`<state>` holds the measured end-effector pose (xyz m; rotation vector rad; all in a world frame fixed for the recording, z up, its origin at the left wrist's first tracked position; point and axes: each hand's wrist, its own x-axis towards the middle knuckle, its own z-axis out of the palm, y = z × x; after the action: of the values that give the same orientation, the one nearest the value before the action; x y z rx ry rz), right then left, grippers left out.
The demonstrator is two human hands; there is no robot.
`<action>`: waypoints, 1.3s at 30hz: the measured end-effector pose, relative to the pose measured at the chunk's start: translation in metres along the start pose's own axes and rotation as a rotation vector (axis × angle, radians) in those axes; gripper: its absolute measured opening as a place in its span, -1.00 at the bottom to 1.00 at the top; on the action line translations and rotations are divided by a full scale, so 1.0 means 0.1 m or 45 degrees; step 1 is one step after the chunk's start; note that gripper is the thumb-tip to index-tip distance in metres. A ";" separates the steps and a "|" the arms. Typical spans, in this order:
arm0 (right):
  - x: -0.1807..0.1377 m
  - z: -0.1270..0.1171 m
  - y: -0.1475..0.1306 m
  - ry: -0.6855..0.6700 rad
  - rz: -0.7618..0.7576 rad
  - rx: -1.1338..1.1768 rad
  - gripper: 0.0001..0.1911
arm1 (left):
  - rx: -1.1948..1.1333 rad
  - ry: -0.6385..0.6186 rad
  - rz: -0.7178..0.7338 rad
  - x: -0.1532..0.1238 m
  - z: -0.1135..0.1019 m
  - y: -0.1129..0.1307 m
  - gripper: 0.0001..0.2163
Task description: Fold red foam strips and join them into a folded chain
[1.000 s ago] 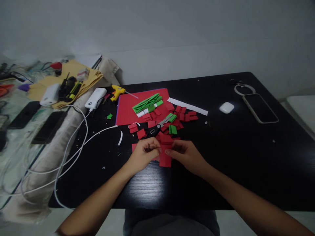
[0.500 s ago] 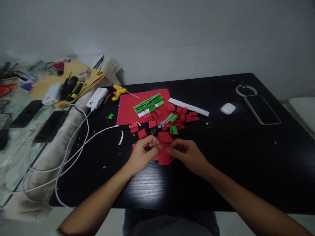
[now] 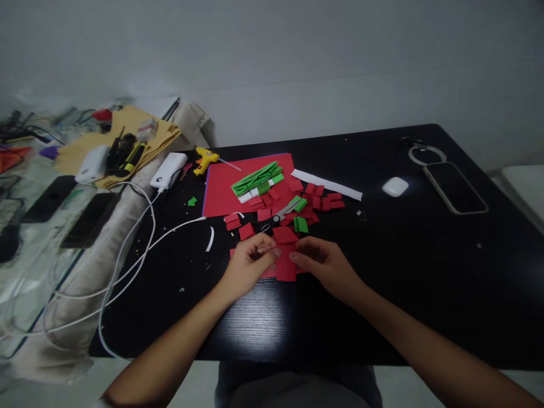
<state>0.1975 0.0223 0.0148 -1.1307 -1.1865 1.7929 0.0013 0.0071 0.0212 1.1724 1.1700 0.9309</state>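
Between my two hands is a strip of red paper (image 3: 286, 266) with a fold across its upper part. My left hand (image 3: 250, 263) pinches its left edge, thumb on top. My right hand (image 3: 323, 262) grips the right edge the same way. Just beyond my fingers lie scissors (image 3: 285, 211) with dark handles, partly covered by paper. Around them are several small folded red paper pieces (image 3: 246, 230) and a folded green piece (image 3: 301, 225). More red paper lies under my hands, mostly hidden.
Farther back are a red sheet (image 3: 221, 190) bearing folded green strips (image 3: 257, 178), a white paper strip (image 3: 327, 185) and a yellow glue gun (image 3: 205, 160). A power bank (image 3: 169, 170) with a white cable stands left. A white case (image 3: 395, 186) and a phone (image 3: 455, 188) lie right.
The view has shifted slightly. Both hands keep their pinch on the red paper strip, whose lower end appears tilted up a little.
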 end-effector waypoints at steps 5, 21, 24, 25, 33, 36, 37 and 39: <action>0.00 0.00 -0.01 -0.002 0.003 0.044 -0.64 | -0.020 -0.040 0.013 0.00 0.01 -0.04 -0.83; 0.03 -0.02 0.04 0.094 0.132 0.150 -0.58 | -0.049 -0.093 0.091 -0.01 0.03 -0.17 -0.67; 0.05 -0.03 0.06 0.202 0.008 0.167 -0.55 | -0.073 -0.092 0.081 -0.01 0.03 -0.16 -0.69; 0.06 -0.03 0.07 0.234 -0.063 0.156 -0.55 | -0.074 -0.098 0.080 -0.01 0.03 -0.16 -0.69; 0.05 -0.07 0.04 0.189 -0.028 0.070 -0.76 | 0.025 -0.127 0.162 -0.02 0.02 -0.18 -0.67; 0.05 -0.07 0.04 0.232 -0.018 0.140 -0.73 | 0.206 -0.110 0.288 -0.03 0.00 -0.18 -0.67; 0.05 -0.08 0.04 0.239 -0.021 0.164 -0.73 | 0.275 -0.110 0.336 -0.04 0.00 -0.17 -0.69; 0.05 -0.08 0.04 0.254 -0.030 0.193 -0.73 | 0.401 -0.114 0.423 -0.05 -0.01 -0.16 -0.71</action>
<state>0.2023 0.0281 0.0078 -1.1714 -0.9280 1.6783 -0.0012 -0.0001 0.0063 1.6837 1.0936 0.9494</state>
